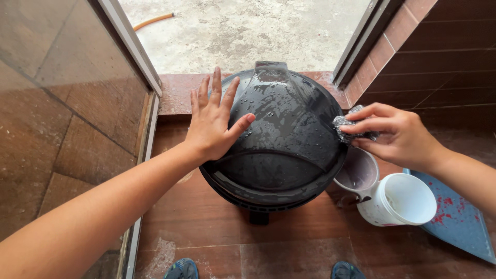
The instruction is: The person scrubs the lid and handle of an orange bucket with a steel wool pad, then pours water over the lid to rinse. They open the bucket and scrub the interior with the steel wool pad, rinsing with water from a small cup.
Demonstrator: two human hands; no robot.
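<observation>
A large round black plastic cover point(281, 139), wet and domed, stands on the brown tiled floor in front of me. My left hand point(213, 121) lies flat on its left side with fingers spread, steadying it. My right hand point(395, 135) grips a grey steel-wool scrubber point(350, 126) and presses it against the cover's right edge.
Two white plastic cups point(398, 201) lie by the cover's lower right, on a blue sheet point(460, 217) with red specks. A glass door panel point(67, 103) stands at left, a tiled wall point(439, 57) at right, and wet concrete point(248, 31) with an orange hose point(154, 20) lies beyond the doorway. My shoes point(181, 269) show at the bottom.
</observation>
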